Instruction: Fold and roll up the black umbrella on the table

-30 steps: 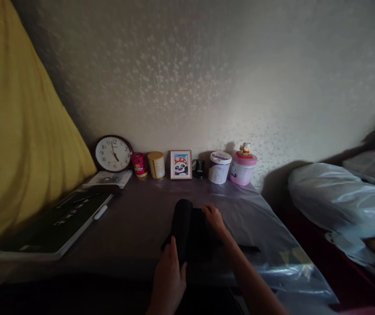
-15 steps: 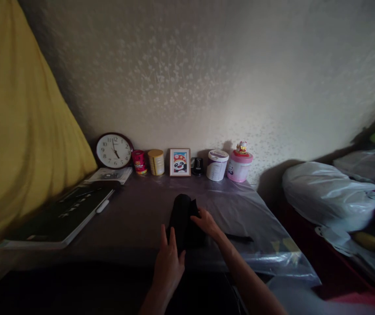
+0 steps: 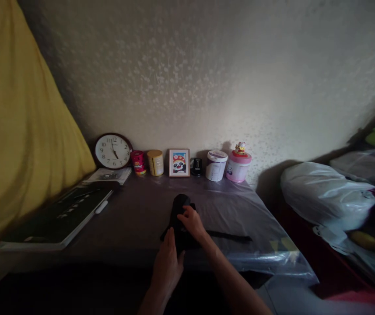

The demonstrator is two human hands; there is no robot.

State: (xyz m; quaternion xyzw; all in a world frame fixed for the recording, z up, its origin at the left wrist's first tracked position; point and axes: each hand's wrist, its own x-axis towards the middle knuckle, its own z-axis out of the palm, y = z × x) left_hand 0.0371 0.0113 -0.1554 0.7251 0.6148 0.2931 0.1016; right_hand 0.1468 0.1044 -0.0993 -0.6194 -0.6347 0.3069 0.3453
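A long black fabric bundle [image 3: 180, 201] lies on the table in front of me, its far end rounded. Too dark to make out is what kind of article it is. My right hand [image 3: 192, 222] rests over its middle, with thumb and fingers bent together on the cloth. Against the near left side of the bundle is my left hand [image 3: 168, 258], its fingers stretched out and close together. A thin black strap [image 3: 231, 236] trails from the bundle to the right across the tabletop. Part of the bundle is hidden beneath both hands.
Plastic sheeting covers the table [image 3: 134, 210]. Along the wall stand a clock [image 3: 113, 151], a red can [image 3: 138, 162], a yellow can [image 3: 155, 163], a panda picture [image 3: 179, 163] and two tubs. A dark green board [image 3: 65, 214] lies left; a white plastic bag [image 3: 325, 192] sits right.
My right hand has moved left, bringing the bundle's right-hand flap over its middle. The left hand's spread fingers have come closer together against the bundle. More of the strap shows.
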